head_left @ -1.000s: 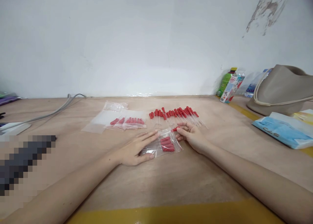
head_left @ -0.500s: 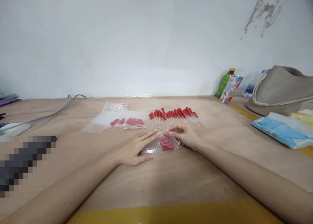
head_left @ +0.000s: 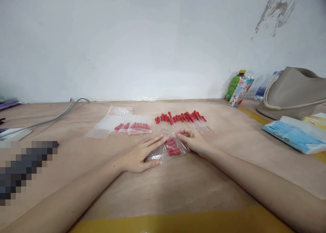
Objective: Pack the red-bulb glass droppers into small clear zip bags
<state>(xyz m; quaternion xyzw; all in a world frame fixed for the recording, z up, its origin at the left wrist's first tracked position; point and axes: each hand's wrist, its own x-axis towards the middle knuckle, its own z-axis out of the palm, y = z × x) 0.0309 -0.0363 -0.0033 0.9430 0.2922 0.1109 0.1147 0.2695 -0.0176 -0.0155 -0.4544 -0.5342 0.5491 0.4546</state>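
Note:
A clear zip bag (head_left: 161,155) with several red rubber bulbs (head_left: 173,147) inside lies on the table in front of me. My left hand (head_left: 142,155) rests flat over the bag's left end, fingers stretched out and thumb apart. At the bag's far right corner, my right hand (head_left: 193,141) pinches the plastic edge between thumb and fingertips. Just beyond the hands lies a row of glass droppers (head_left: 187,117) with red bulbs. Farther left, filled zip bags (head_left: 139,122) with red bulbs in them overlap one another.
A grey cable (head_left: 61,112) crosses the table's left side, near a pixelated dark object (head_left: 25,168). On the right stand bottles (head_left: 238,89), a beige bag (head_left: 287,94) and a blue tissue pack (head_left: 292,134). A wall (head_left: 152,43) rises behind the table.
The right hand's fingers have shifted slightly along the bag's edge, and the red bulbs inside sit a little differently. My left hand has stayed in place.

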